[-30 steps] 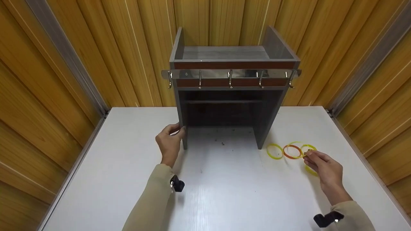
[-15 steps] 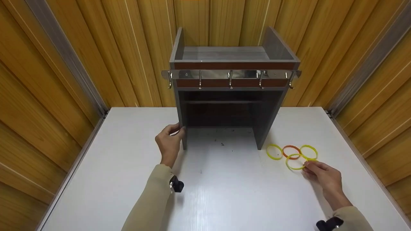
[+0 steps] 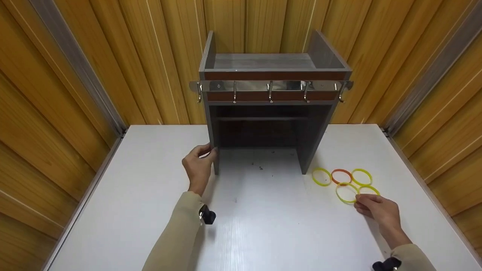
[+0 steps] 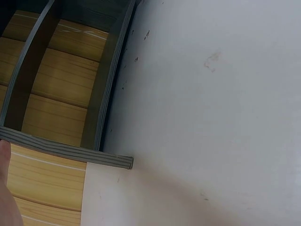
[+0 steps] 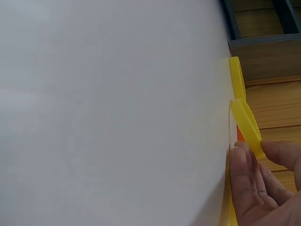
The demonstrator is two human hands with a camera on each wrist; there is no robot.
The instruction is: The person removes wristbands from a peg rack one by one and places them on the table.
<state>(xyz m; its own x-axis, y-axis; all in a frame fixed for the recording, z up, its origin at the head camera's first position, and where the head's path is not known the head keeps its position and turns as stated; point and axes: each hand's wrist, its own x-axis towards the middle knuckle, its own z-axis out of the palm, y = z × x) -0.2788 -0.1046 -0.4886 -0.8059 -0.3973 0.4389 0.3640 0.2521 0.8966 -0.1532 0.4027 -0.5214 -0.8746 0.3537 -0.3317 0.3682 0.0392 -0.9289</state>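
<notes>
A yellow ring [image 3: 337, 196] is pinched between the thumb and fingers of my right hand [image 3: 380, 210]. It tilts just above the table, as the right wrist view shows with the ring [image 5: 247, 125] beside the fingers. Around it lie an orange ring [image 3: 333, 177], a yellow ring [image 3: 313, 177] to the left, another yellow ring [image 3: 371, 177] behind, and one more yellow ring [image 3: 372, 187], partly hidden by the fingers. My left hand [image 3: 198, 167] grips the left side panel of a grey shelf [image 3: 211, 128]. In the left wrist view only a bit of that hand [image 4: 8, 193] shows.
Across the shelf's front runs a metal hook rail [image 3: 252, 86] with several hooks. The shelf stands on a white table [image 3: 263, 226], with wood-patterned walls [image 3: 150, 56] on three sides. Small dark specks [image 3: 261, 168] lie on the table below the shelf.
My right hand has drawn back slightly toward me and lowered the yellow ring from over the orange ring to its near side. The left hand and shelf have stayed put.
</notes>
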